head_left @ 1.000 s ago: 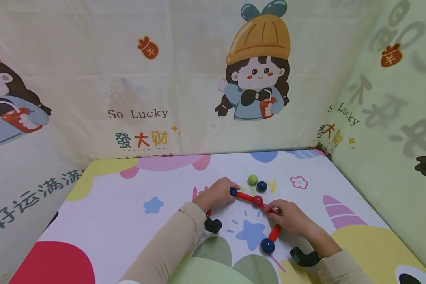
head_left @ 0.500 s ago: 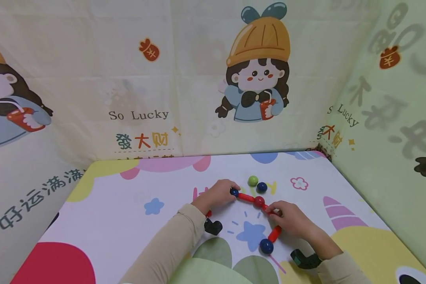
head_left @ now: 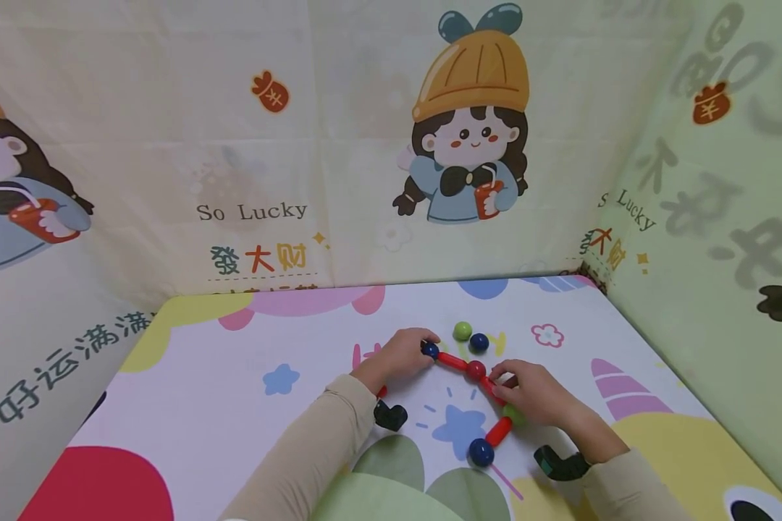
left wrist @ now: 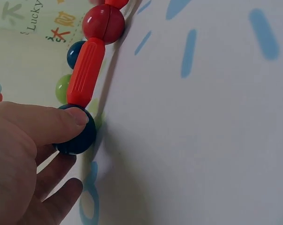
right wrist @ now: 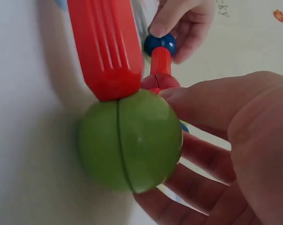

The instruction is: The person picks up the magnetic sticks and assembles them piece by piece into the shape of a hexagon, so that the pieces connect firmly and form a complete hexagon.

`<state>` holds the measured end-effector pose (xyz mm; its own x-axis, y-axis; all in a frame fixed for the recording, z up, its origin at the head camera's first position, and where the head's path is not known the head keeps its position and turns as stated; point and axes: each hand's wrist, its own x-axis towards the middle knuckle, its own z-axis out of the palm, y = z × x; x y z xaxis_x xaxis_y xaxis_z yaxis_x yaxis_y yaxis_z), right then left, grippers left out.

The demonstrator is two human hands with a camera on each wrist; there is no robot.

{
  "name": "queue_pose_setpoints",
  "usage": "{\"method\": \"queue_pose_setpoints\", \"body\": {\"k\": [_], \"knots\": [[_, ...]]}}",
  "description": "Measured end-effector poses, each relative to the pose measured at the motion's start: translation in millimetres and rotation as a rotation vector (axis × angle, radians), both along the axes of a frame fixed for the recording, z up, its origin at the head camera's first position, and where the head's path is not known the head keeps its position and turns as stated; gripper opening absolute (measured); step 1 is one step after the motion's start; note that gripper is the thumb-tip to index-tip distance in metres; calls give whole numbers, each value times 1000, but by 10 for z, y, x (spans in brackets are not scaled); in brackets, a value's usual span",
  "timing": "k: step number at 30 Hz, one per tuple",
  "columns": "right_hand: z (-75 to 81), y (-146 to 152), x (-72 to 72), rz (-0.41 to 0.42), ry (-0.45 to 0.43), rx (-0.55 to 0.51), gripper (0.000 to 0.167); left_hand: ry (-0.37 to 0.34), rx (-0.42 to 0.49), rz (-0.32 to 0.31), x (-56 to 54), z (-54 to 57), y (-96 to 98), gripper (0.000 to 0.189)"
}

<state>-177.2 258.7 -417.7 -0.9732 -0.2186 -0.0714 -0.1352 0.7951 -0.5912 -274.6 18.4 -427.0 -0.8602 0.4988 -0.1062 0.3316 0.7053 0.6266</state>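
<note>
A chain of balls and red rods lies on the table. My left hand [head_left: 404, 356] pinches the dark blue ball [left wrist: 80, 136] at its far end, thumb on top. From there a red rod [left wrist: 86, 70] leads to a red ball [head_left: 475, 370]. My right hand [head_left: 531, 391] pinches another red rod [head_left: 492, 389] between the red ball and a green ball [right wrist: 132, 140]. Its lower fingers lie behind the green ball in the right wrist view. A further red rod [head_left: 499, 432] joins the green ball to a larger dark blue ball [head_left: 481, 452] nearer me.
A loose light green ball [head_left: 463, 331] and a dark blue ball [head_left: 478, 343] sit beyond the chain. A red piece [head_left: 382, 391] is mostly hidden by my left wrist. Patterned cloth walls [head_left: 358, 166] stand behind and beside the printed table [head_left: 221, 420].
The near end of the chain has swung slightly left, and the green ball now shows below my right hand. My right fingers have shifted a little; my left hand stays on its ball.
</note>
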Motion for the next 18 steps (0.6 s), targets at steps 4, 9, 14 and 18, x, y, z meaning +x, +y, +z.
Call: {"method": "queue_pose_setpoints", "body": {"k": [4, 9, 14, 18], "knots": [[-14, -2, -104, 71, -2, -23, 35, 1, 5, 17, -12, -21, -14, 40], [-48, 5, -173, 177, -1, -10, 44, 3, 14, 12, -9, -41, 6, 37], [-88, 3, -167, 183, 16, 11, 43, 27, 10, -11, -13, -64, 41, 36], [-119, -8, -148, 164, 41, 23, 40, 39, 11, -18, -21, -84, 62, 35]]}}
